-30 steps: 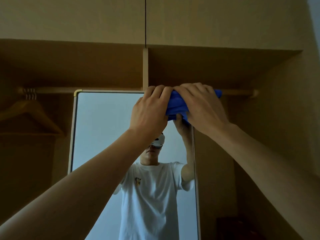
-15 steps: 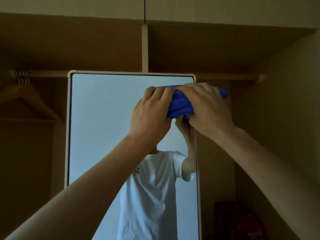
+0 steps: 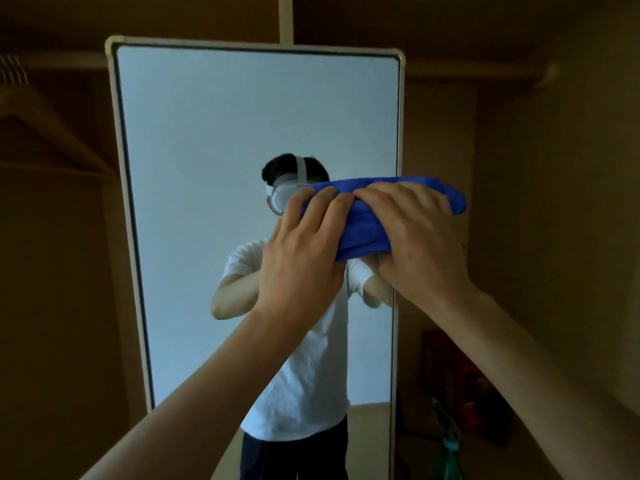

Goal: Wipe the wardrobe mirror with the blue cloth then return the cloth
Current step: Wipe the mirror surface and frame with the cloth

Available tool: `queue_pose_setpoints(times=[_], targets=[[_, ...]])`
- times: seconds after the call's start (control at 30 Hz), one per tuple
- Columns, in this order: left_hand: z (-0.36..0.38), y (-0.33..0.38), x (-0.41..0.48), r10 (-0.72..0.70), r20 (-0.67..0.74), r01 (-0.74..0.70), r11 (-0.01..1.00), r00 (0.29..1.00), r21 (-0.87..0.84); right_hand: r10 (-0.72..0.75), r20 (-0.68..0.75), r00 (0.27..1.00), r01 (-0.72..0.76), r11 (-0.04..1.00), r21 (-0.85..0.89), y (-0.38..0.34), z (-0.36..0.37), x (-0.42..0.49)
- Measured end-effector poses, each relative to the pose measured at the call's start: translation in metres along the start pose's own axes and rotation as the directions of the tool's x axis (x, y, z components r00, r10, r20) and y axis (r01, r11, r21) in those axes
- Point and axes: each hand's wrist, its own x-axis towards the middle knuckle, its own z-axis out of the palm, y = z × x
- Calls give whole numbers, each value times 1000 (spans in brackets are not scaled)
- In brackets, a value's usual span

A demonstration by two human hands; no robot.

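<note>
While the bunched blue fabric cloth [image 3: 363, 233] presses the white-framed wardrobe mirror [image 3: 242, 133] at its right edge | left hand [image 3: 304, 261] and right hand [image 3: 419, 240] curl fingers [image 3: 325, 207] over it, likely for even pressure | wiping underway

Our forearms [image 3: 207, 393] are bare right up to the left hand [image 3: 301, 258] and the right hand [image 3: 415, 244]. Reflected behind our hands, we wear a white short-sleeved T-shirt [image 3: 304, 375] below them, dark trousers [image 3: 256, 459] lower still, and a pale grey headset [image 3: 284, 197], its strap over the head, just left of the left hand.
</note>
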Motion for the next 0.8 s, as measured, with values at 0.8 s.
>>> queue_pose_setpoints(times=[0.8], targets=[[28,51,-228,-182,347,227,969,920,-93,124,310,943,-148,987,56,-84,34,-221]])
